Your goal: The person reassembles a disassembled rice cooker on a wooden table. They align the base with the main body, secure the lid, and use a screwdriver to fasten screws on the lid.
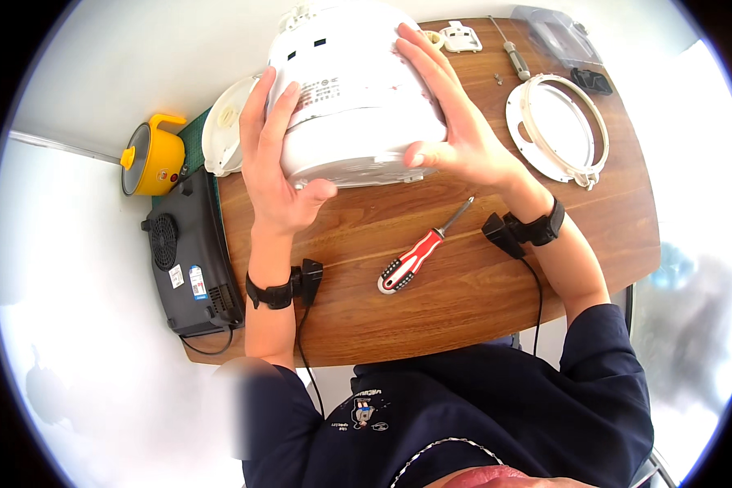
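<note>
Between the widely spread left grip point(275, 159) and right grip point(468, 134), a white housing point(358, 122) is held; probably stiff and slick, it is best clasped by opposite sides.

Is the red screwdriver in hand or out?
Out: the red screwdriver lies on the wooden table; the left hand and right hand hold the white appliance.

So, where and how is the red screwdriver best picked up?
Likely by the middle of its thick handle, from above and the near side: the screwdriver lies flat on the table, handle nearer, thin shaft pointing away to the right. The left hand and right hand hold the white appliance, so one must come free.
</note>
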The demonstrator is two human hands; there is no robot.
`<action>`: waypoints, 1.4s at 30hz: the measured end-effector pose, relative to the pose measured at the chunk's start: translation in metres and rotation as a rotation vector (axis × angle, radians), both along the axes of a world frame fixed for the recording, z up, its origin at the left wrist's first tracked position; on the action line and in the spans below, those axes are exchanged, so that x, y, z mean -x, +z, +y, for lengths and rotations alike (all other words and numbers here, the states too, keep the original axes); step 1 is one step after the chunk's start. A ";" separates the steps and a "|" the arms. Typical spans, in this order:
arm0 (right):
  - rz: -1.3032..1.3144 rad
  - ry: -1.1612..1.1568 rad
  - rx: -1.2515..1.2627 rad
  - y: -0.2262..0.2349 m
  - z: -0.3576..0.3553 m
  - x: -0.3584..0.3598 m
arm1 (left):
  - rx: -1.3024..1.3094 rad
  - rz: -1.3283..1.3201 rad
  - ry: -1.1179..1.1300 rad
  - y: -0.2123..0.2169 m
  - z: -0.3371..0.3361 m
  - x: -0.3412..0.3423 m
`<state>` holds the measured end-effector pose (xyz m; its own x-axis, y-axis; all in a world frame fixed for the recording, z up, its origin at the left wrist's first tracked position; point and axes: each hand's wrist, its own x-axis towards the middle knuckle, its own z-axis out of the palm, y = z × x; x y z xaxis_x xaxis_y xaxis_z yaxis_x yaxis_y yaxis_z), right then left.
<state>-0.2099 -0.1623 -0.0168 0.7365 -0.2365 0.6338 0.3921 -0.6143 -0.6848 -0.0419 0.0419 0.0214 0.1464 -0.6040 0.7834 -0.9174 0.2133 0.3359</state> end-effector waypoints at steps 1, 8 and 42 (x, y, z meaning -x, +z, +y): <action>0.000 -0.016 0.022 0.001 0.002 0.000 | -0.006 0.012 0.012 0.000 -0.001 0.000; -0.103 -0.016 -0.050 -0.011 0.005 -0.005 | 0.029 0.085 0.012 -0.012 -0.006 -0.006; 0.025 -0.179 -0.391 -0.017 0.020 -0.012 | 0.080 0.534 -0.058 -0.029 -0.009 -0.012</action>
<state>-0.1980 -0.1422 -0.0334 0.6762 -0.5805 0.4536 0.2830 -0.3638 -0.8875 -0.0300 0.0332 -0.0077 0.5047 -0.5646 0.6530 -0.6095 0.3027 0.7328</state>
